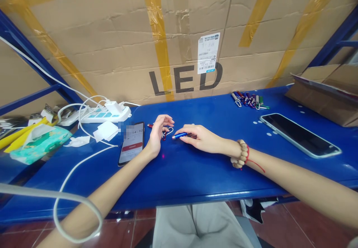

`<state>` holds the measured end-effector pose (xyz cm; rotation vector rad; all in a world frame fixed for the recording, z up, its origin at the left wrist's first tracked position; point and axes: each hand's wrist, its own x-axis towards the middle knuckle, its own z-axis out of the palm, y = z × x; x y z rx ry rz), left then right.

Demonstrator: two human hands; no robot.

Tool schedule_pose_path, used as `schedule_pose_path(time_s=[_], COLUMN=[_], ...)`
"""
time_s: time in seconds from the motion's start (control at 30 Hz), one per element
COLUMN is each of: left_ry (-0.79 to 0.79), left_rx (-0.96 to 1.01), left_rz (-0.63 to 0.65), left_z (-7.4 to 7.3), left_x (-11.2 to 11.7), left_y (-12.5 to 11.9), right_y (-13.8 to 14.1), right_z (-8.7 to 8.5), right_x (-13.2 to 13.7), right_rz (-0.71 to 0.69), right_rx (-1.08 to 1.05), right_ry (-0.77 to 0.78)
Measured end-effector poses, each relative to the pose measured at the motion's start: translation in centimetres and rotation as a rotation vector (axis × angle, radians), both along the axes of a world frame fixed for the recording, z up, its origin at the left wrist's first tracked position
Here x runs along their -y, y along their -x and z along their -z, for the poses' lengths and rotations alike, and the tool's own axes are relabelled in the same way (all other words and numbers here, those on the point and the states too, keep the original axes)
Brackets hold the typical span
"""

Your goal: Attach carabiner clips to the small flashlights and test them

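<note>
My right hand point(200, 138) grips a small blue laser pointer point(180, 135) between thumb and fingers, its silver tip facing left. A small red light dot point(163, 156) shows on the blue table below and left of that tip. My left hand point(159, 132) is raised on edge over the table, fingers loosely bent and apart. Behind it lies a red pointer-like tube point(150, 125), partly hidden by the hand. Silver and red carabiner clips point(168, 131) show just right of my left fingers. Whether the left fingertips touch them is hard to see.
Several coloured tubes with clips point(248, 100) lie at the back right, near an open carton point(327, 91). Phones lie at left point(131, 143) and right point(299, 134). A power strip point(104, 114), white cables point(60, 194) and a tissue pack point(39, 143) crowd the left side.
</note>
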<state>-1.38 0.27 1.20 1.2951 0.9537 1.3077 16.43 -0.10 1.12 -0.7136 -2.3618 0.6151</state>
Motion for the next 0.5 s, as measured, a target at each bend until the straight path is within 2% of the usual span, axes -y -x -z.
schedule_pose_path(time_s=[0.5], left_ry=[-0.010], left_rx=[-0.004], left_rz=[-0.005], left_z=[-0.18], left_x=[0.20], left_y=[-0.05], right_y=[0.01], right_z=[-0.45], right_x=[0.12], right_rz=[-0.066], right_rx=[0.018], right_ry=[-0.047])
